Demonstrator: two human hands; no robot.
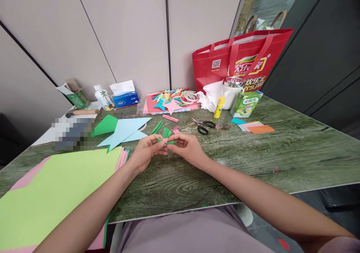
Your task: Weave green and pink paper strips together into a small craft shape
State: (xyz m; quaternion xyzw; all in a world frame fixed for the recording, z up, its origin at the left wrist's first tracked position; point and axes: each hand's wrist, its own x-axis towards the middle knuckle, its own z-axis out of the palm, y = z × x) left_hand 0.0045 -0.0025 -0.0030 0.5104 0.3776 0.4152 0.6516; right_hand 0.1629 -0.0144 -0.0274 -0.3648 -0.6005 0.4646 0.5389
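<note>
Both my hands meet over the middle of the dark wood-grain table. Between their fingertips is a small piece of green paper [170, 142], partly covered by the fingers. My left hand [147, 150] pinches its left end, and my right hand [188, 148] pinches its right end. Just beyond the fingers lie green paper pieces [166, 132], a green strip [157, 127] and pink paper scraps [176, 129]. A folded pink strip [170, 118] is a little farther back. Black-handled scissors [203, 128] rest open to the right of these.
Large coloured sheets [70, 185] cover the left front, with light blue paper [126, 131] behind. At the back are a tissue box [123, 98], a bottle [104, 97], a glue stick [219, 107], a white mug [231, 97], a green carton [246, 104] and a red bag [209, 71].
</note>
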